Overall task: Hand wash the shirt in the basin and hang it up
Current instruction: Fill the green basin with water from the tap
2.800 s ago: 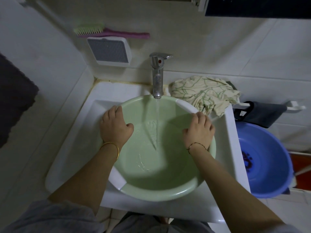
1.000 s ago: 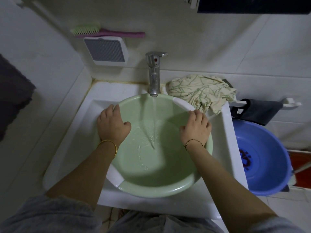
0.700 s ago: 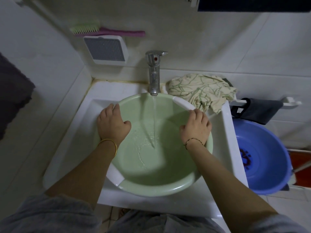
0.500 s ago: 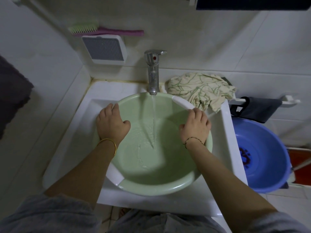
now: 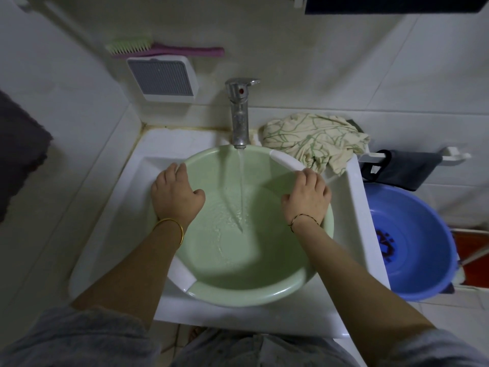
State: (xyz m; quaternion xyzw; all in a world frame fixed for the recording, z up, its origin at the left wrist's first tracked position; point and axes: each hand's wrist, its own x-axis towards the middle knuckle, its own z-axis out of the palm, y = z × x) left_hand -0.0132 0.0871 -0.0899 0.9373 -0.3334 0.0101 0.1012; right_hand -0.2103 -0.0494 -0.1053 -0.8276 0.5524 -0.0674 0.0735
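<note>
shirt (image 5: 315,139) is not going into the water yet: it is lying crumpled on the back right corner of the sink (image 5: 352,207), just beside the tap and apart from the stream. working outward from nearest us, we are reaching both forearms over the sink. our left hand (image 5: 176,197) is gripping the left rim of the green basin (image 5: 238,295), fingers curled over the outer edge and thumb inside, and our right hand (image 5: 307,200) is gripping the right rim the same way. neither hand is shifting from where it was a few seconds back. what is changing lies between them: water (image 5: 241,186) is running down from the tap (image 5: 239,112), and the pool seems to be spreading slightly wider, though it is covering only the bottom. we are judging this as the filling step, with soaking, scrubbing and hanging all to come. farther off, a brush (image 5: 164,49) is resting on a wall fitting.
</note>
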